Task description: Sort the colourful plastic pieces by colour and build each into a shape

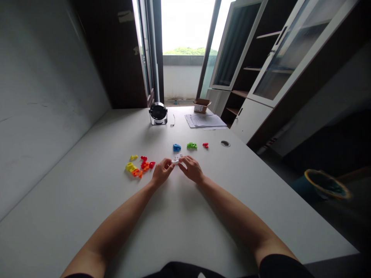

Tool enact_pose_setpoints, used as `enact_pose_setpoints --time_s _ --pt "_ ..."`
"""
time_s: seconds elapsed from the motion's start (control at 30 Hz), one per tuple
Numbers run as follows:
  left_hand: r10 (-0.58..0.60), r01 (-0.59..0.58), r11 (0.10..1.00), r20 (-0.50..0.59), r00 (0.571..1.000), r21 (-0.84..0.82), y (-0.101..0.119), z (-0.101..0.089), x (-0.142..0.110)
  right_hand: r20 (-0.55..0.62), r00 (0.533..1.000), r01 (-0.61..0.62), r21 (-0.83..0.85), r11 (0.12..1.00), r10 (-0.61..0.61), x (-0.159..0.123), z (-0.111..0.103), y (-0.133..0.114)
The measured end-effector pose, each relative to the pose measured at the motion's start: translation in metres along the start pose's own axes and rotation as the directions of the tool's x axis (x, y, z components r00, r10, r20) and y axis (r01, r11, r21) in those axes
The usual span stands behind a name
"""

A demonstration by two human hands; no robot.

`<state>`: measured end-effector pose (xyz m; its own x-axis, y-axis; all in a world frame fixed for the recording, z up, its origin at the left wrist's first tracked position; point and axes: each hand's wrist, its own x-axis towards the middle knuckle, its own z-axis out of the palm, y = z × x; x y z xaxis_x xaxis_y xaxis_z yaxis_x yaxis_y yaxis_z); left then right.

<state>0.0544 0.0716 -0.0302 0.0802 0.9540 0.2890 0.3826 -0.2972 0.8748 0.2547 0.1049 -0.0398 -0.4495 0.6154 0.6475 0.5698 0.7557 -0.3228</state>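
Note:
Between my two hands is a small white plastic piece (176,158) with an uneven, knobby outline. My left hand (162,170) has its thumb and fingers closed on the piece's left end. On its right side, my right hand (191,168) grips it with fingertips and thumb. Just beyond lie a blue piece (176,147), a green piece (191,145) and a small red piece (205,145). Left of my left hand sits a loose group of yellow pieces (131,167), orange pieces (137,173) and red pieces (152,165). Their exact kind is too small to tell.
Toward the back of the white table (95,162) stand a small black fan (158,113), a thin cord (173,120), papers (207,120) and an open cardboard box (201,105). A cable hole (225,143) is at right. A bin (327,184) stands beyond the right edge.

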Motion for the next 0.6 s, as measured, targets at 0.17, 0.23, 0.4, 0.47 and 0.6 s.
enact_pose_setpoints --time_s 0.17,0.23,0.4,0.47,0.6 --pt "0.002 -0.001 1.0 -0.007 1.0 0.018 -0.002 0.0006 0.0006 0.001 1.0 0.007 -0.001 1.0 -0.007 0.0002 -0.0002 -0.0002" --pt "0.002 -0.002 1.0 -0.008 1.0 0.023 -0.0025 0.0007 0.0007 0.004 1.0 0.008 0.0 1.0 -0.008 0.0004 -0.0004 -0.0003" --pt "0.01 -0.01 1.0 -0.002 1.0 0.016 -0.0017 0.0003 0.0004 0.0 1.0 0.005 -0.005 1.0 -0.005 0.0006 -0.0004 -0.0004" --pt "0.012 -0.012 1.0 -0.002 1.0 0.012 -0.0012 0.0002 0.0003 -0.002 1.0 0.005 -0.003 1.0 -0.005 0.0005 -0.0002 -0.0004" --pt "0.007 -0.007 1.0 -0.001 1.0 0.004 -0.001 0.0003 0.0001 0.004 1.0 0.003 -0.004 1.0 -0.003 0.0002 0.0001 -0.0001"
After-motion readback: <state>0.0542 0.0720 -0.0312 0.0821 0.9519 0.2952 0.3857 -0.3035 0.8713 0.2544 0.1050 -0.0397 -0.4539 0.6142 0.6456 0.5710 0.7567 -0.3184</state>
